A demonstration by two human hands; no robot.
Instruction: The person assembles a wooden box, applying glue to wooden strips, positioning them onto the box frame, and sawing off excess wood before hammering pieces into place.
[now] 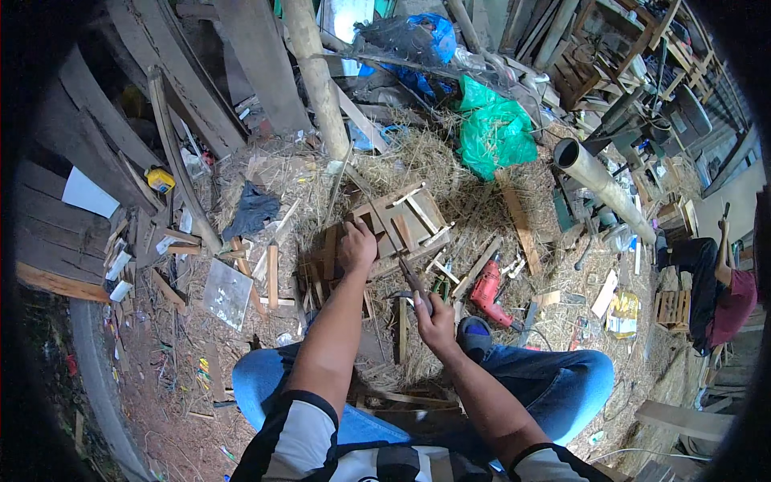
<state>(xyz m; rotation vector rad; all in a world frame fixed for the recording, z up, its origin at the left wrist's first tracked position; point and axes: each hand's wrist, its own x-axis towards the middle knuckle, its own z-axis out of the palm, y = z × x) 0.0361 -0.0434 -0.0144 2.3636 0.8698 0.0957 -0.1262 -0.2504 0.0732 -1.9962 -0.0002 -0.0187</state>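
Note:
My right hand (436,323) is closed round the near end of a long, narrow, dark-bladed tool (391,227); its exact kind is unclear. The blade slants away to the far left, across a small wooden box-like piece (418,215) with pale strips on it. At the near left of this piece, my left hand (358,245) grips its wood, with the fingertips partly hidden. Close to my right fingers shows a curved dark metal head (399,295), like a hammer's. A red power drill (487,294) lies to the right of my right hand.
Wood shavings and offcuts cover the ground. A green plastic bag (495,128) lies beyond the work, near a leaning tube (598,186). A wooden post (316,76) rises at the back. At left lies a flat grey plate (228,294). Another person (729,301) sits at far right.

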